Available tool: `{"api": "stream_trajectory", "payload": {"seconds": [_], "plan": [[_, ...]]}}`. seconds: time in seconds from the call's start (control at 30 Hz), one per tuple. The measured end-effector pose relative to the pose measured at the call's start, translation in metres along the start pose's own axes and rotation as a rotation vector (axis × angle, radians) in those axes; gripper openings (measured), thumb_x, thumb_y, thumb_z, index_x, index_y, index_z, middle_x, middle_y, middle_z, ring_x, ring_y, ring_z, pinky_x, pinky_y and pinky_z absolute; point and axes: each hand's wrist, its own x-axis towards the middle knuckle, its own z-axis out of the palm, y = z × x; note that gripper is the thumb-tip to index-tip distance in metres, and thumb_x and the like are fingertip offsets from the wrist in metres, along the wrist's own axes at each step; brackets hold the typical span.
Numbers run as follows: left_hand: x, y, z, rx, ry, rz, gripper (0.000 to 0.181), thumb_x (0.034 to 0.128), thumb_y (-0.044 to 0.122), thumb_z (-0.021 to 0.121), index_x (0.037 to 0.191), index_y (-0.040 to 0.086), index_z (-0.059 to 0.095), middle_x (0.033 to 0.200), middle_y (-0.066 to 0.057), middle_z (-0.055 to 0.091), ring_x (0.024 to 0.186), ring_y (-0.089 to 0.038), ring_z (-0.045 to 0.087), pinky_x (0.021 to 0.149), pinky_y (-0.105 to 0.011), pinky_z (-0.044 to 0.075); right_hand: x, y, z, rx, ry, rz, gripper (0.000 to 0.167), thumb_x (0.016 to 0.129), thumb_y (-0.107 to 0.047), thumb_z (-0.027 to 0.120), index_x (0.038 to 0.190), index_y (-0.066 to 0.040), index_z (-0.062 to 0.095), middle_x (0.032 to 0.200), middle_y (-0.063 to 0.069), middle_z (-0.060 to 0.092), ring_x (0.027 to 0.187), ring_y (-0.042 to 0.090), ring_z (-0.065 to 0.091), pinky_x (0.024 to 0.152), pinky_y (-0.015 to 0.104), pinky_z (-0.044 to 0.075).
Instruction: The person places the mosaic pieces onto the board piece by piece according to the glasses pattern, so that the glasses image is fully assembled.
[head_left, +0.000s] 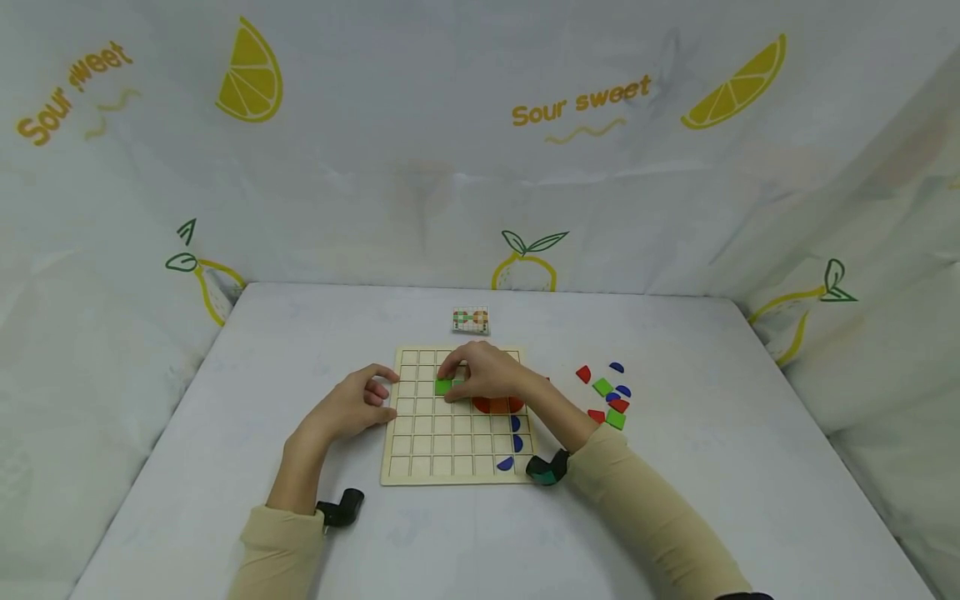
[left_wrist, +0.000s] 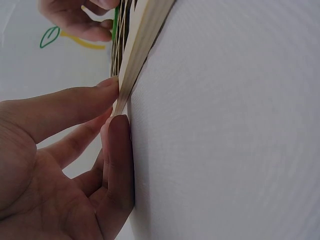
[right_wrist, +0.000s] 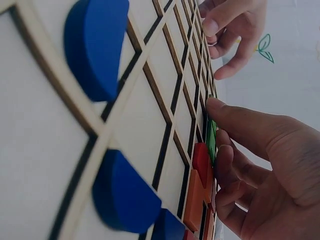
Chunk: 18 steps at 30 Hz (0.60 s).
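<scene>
A wooden grid board (head_left: 423, 446) lies flat on the table. The left hand (head_left: 348, 404) is at its left side, with thumb and fingertips touching the edge; the left wrist view shows the thumb (left_wrist: 75, 107) against the wooden rim. Over the upper middle of the grid, the right hand (head_left: 483, 371) pinches a green square tile (head_left: 443, 387) between thumb and index finger. Its palm side hides part of the board. Below that hand sit red and orange pieces (head_left: 498, 406). Blue half-round pieces (right_wrist: 95, 50) rest along the board's right side, some across grid lines.
Loose red, green and blue pieces (head_left: 602, 387) lie on the white table (head_left: 675, 483) right of the board. A small pattern card (head_left: 470, 320) lies behind the board. Cloth printed with lemons (head_left: 420, 200) hangs at the back and sides.
</scene>
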Motion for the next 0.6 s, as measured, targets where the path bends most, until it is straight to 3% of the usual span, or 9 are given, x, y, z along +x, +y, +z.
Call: {"api": "stream_trajectory", "payload": {"seconds": [0.33, 0.6], "plan": [[0.000, 0.000, 0.000, -0.006, 0.000, -0.006, 0.055, 0.0899, 0.006, 0.082, 0.140, 0.006, 0.061, 0.112, -0.011, 0.061, 0.100, -0.021, 0.058, 0.083, -0.032, 0.048, -0.006, -0.001, -0.004, 0.023, -0.010, -0.010, 0.028, 0.093, -0.018, 0.087, 0.119, -0.010, 0.080, 0.121, 0.008, 0.079, 0.072, 0.006, 0.062, 0.073, 0.021, 0.053], [0.000, 0.001, 0.001, -0.004, -0.004, 0.003, 0.053, 0.0906, 0.005, 0.081, 0.140, 0.006, 0.061, 0.111, -0.011, 0.061, 0.100, -0.021, 0.058, 0.084, -0.032, 0.047, -0.024, 0.006, -0.014, 0.016, 0.053, 0.000, 0.027, 0.094, -0.018, 0.085, 0.119, -0.009, 0.080, 0.119, 0.007, 0.079, 0.089, 0.012, 0.065, 0.082, 0.023, 0.055]]}}
